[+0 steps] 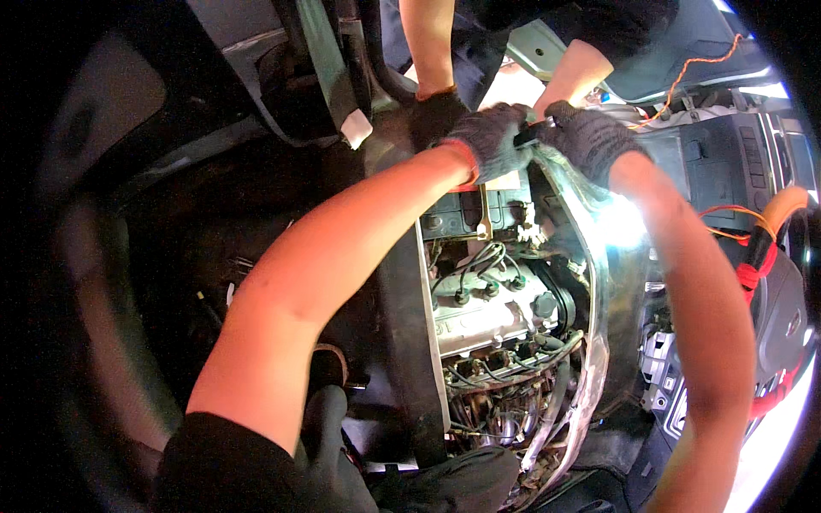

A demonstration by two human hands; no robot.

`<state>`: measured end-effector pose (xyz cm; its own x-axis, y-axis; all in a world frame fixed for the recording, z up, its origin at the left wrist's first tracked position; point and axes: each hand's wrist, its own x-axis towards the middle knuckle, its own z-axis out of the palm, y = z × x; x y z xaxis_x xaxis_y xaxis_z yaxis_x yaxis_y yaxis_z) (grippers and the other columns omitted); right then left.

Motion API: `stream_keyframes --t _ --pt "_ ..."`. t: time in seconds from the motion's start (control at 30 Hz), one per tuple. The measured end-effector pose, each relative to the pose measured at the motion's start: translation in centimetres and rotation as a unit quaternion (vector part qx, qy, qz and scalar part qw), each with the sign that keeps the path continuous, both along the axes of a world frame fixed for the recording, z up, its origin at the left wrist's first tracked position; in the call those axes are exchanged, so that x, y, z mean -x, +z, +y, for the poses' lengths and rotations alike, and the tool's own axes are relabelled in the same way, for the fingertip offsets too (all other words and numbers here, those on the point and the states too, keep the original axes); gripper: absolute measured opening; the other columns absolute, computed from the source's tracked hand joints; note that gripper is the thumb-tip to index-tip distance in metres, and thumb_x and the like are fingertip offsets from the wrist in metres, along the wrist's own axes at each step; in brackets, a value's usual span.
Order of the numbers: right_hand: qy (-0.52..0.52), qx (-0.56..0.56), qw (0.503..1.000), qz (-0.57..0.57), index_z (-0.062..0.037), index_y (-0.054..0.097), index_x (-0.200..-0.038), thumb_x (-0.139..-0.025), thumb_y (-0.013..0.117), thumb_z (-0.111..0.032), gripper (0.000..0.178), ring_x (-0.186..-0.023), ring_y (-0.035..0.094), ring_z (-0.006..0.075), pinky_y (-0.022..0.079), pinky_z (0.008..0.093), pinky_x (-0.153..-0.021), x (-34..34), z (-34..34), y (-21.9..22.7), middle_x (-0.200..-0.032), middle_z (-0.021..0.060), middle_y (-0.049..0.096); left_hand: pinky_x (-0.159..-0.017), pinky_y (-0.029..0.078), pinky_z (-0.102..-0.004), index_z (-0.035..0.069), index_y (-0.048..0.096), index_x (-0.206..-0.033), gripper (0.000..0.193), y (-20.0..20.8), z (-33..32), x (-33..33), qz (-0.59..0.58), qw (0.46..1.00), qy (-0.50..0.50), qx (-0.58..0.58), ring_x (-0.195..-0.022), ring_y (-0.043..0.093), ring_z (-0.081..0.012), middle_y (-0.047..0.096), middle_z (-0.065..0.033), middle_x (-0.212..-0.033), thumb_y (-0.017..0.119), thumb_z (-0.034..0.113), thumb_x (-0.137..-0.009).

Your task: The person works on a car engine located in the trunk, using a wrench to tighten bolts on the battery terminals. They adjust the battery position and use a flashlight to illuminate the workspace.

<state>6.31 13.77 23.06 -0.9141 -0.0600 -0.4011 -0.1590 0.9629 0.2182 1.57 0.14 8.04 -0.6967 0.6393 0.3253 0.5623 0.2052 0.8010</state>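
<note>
Both my hands wear dark grey knitted gloves and reach to the far end of the open engine bay. My left hand [499, 141], with a red cuff, has its fingers curled at a small dark piece [536, 133]. From the other side my right hand [592, 144] closes at the same piece, whose kind I cannot make out. Below them is a dark battery [453, 215], with a brass-coloured wrench-like tool [485, 214] upright against it. Nearer lies the engine [487, 321], with a silver cover and black leads [492, 265].
Opposite me, a co-worker's dark-gloved hand [434, 115] is beside my left hand; their other forearm [575, 79] reaches behind my right. A bright light [623, 221] shines by the bay's right edge. At right are a dashboard [727, 162], an orange wire [684, 73] and a steering wheel [782, 316].
</note>
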Motion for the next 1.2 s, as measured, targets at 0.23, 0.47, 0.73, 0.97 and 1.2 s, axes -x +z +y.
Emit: stream_keyframes --t 0.23,0.47,0.73,0.97,1.2 --pt "-0.230 0.085 0.968 -0.045 -0.0081 0.062 -0.119 -0.095 0.063 -0.036 0.037 -0.075 0.071 0.0326 0.056 0.0435 -0.067 2.2 0.7 -0.1 -0.091 0.0180 0.072 -0.085 0.049 -0.0504 0.006 0.066 -0.107 0.039 -3.7 -15.1 -10.8 0.139 0.987 -0.007 0.082 -0.090 0.063 -0.0354 0.065 -0.0147 -0.092 0.077 0.020 -0.072" --pt "-0.129 0.049 0.984 -0.113 -0.0062 0.059 -0.122 -0.092 0.066 -0.025 0.036 -0.074 0.070 0.0323 0.056 0.0415 -0.068 0.6 -2.3 2.3 -0.093 0.0190 0.070 -0.083 0.046 -0.0456 0.011 0.067 -0.096 0.030 -8.0 -15.0 -14.2 0.251 0.967 0.010 0.037 -0.092 0.059 -0.0295 0.062 -0.0082 -0.095 0.074 0.028 -0.072" --pt "-0.323 0.112 0.935 -0.099 0.0017 0.057 -0.119 -0.090 0.069 -0.026 0.042 -0.081 0.069 0.0367 0.055 0.0404 -0.078 1.6 3.5 -1.7 -0.089 0.0198 0.069 -0.084 0.046 -0.0482 0.014 0.068 -0.084 0.020 -7.3 -14.2 -14.5 0.220 0.976 0.001 0.002 -0.094 0.059 -0.0316 0.062 -0.0089 -0.094 0.069 0.026 -0.069" --pt "-0.224 0.042 0.972 -0.063 -0.0075 0.061 -0.113 -0.093 0.064 -0.023 0.026 -0.076 0.068 0.0377 0.055 0.0445 -0.073 2.1 -3.5 0.2 -0.088 0.0187 0.069 -0.088 0.046 -0.0481 0.014 0.067 -0.089 0.028 -8.1 -15.6 -14.4 0.232 0.973 0.010 0.002 -0.096 0.058 -0.0315 0.061 -0.0079 -0.095 0.075 0.029 -0.066" --pt "0.247 -0.134 0.959 0.020 -0.0115 0.061 -0.118 -0.089 0.068 -0.025 0.033 -0.079 0.070 0.0344 0.055 0.0453 -0.068 1.9 -2.1 -0.1 -0.090 0.0192 0.070 -0.089 0.046 -0.0487 0.013 0.067 -0.089 0.023 -7.9 -15.5 -14.3 0.220 0.976 0.008 0.005 -0.095 0.058 -0.0325 0.061 -0.0083 -0.095 0.071 0.026 -0.071"
